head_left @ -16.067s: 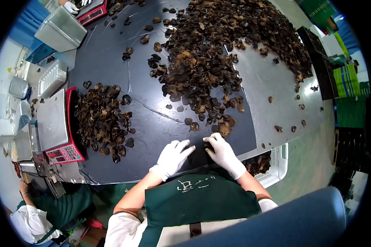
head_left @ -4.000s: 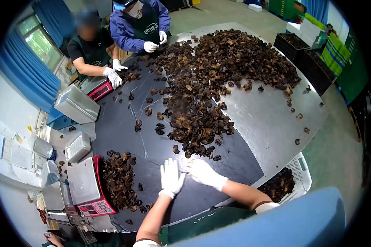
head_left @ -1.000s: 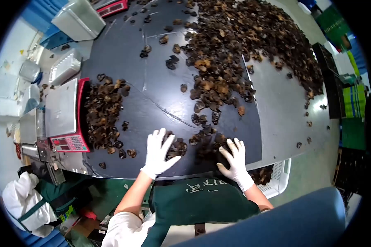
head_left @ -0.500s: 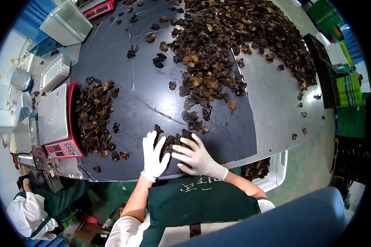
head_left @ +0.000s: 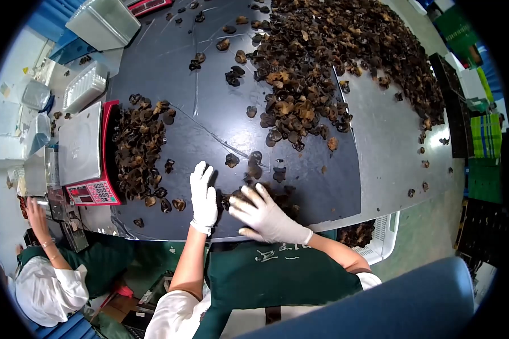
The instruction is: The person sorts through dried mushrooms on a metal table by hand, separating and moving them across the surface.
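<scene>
My left hand (head_left: pixel 203 195), in a white glove, lies over the dark table sheet with its fingers stretched out and nothing in them. To its right is my right hand (head_left: pixel 268 217), gloved as well, fingers spread above a few dark wood ear mushrooms (head_left: pixel 285 199). Those pieces are partly covered by the hand and slightly blurred. Just beyond it, a single wood ear (head_left: pixel 232 160) rests on the sheet. A large heap of wood ears (head_left: pixel 300 96) spreads over the far side, and a smaller pile (head_left: pixel 140 150) sits left of my left hand.
A red-framed digital scale (head_left: pixel 80 144) stands at the left, beside clear plastic trays (head_left: pixel 86 87). Below the table's right front edge is a white basket (head_left: pixel 384 240) holding more mushrooms. At the lower left, a co-worker's raised hand (head_left: pixel 38 220) shows. Green crates (head_left: pixel 483 181) stand at the right.
My left hand has shifted slightly up and away from the mushrooms between my hands. My right hand stays near them, while some pieces have moved. The co-worker's arm has come up.
</scene>
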### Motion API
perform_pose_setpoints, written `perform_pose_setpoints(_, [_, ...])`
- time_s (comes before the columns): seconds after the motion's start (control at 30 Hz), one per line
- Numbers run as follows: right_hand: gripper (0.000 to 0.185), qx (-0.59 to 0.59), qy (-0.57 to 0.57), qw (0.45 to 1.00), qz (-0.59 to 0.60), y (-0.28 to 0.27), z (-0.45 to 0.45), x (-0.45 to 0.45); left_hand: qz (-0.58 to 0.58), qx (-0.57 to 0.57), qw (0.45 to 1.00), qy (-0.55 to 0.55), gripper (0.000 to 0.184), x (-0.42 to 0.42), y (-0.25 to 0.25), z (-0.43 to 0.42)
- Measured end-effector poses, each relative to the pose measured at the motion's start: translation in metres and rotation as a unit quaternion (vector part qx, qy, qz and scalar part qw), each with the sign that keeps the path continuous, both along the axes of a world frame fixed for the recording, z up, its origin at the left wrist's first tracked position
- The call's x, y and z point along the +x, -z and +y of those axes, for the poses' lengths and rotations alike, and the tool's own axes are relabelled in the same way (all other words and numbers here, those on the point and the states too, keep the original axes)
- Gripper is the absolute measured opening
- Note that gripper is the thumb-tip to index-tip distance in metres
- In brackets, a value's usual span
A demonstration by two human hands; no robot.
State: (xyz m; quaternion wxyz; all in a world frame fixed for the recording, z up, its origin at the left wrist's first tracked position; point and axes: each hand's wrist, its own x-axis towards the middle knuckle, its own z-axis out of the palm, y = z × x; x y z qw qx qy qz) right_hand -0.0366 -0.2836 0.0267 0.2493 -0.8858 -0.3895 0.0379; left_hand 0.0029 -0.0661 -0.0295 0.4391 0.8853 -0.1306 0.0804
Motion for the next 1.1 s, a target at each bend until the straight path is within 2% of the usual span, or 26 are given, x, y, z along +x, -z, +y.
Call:
perform_pose_setpoints(0.07, [0.046,0.065,-0.036,0.997,0.027,-0.006,-0.009,-0.006,-0.002,0.007,1.000,-0.002,0.042,0.000,0.000,-0.001])
perform_pose_setpoints(0.17, [0.042,0.139,0.068,0.988,0.001,-0.013,-0.041,-0.003,0.011,-0.069,0.997,-0.025,0.039,0.005,0.003,0.000])
perform_pose_setpoints(0.23, [0.046,0.130,0.165,0.978,0.009,-0.014,-0.071,-0.004,0.021,-0.057,0.998,-0.024,0.037,0.013,0.006,0.004])
perform_pose_setpoints(0.33, [0.075,-0.035,0.282,0.959,0.017,-0.002,-0.094,-0.016,0.000,0.034,0.999,0.010,0.036,0.029,-0.002,-0.002])
perform_pose_setpoints(0.37, [0.075,-0.034,0.279,0.959,0.017,0.001,-0.091,-0.017,-0.031,0.070,0.996,0.052,0.037,0.037,-0.004,-0.009])
perform_pose_setpoints(0.47, [0.105,-0.124,0.246,0.960,0.042,0.020,-0.081,-0.016,-0.067,0.168,0.972,0.152,0.046,0.051,-0.022,-0.036])
perform_pose_setpoints(0.57, [0.103,-0.090,0.213,0.972,0.036,0.024,-0.056,-0.010,-0.063,0.229,0.952,0.194,0.047,0.054,-0.006,-0.044])
perform_pose_setpoints(0.6, [0.095,-0.073,0.196,0.977,0.029,0.019,-0.045,-0.004,-0.075,0.251,0.944,0.200,0.047,0.056,0.001,-0.040])
perform_pose_setpoints(0.67, [0.084,0.004,0.144,0.990,0.001,0.017,-0.021,0.011,-0.077,0.201,0.959,0.181,0.033,0.061,-0.014,-0.028])
perform_pose_setpoints(0.73, [0.076,0.040,0.100,0.994,-0.028,0.017,0.006,0.022,-0.087,0.160,0.976,0.119,0.027,0.062,-0.005,-0.003])
perform_pose_setpoints(0.8, [0.069,0.075,0.047,0.995,-0.054,0.018,0.028,0.024,-0.069,0.129,0.989,0.036,0.027,0.052,-0.008,0.020])
perform_pose_setpoints(0.9, [0.059,0.134,-0.040,0.990,-0.031,0.008,0.040,0.021,-0.046,0.098,0.992,-0.064,0.034,0.026,-0.025,0.048])
perform_pose_setpoints(1.0, [0.058,0.213,-0.008,0.977,0.030,-0.008,0.010,0.021,-0.063,0.093,0.989,-0.093,0.040,-0.014,-0.033,0.064])
perform_pose_setpoints(1.07, [0.064,0.160,0.061,0.984,0.053,-0.034,-0.029,0.021,-0.054,0.093,0.991,-0.081,0.046,-0.045,-0.026,0.064])
perform_pose_setpoints(1.1, [0.075,0.111,0.113,0.983,0.090,-0.035,-0.046,0.015,-0.047,0.113,0.991,-0.057,0.051,-0.058,-0.026,0.060])
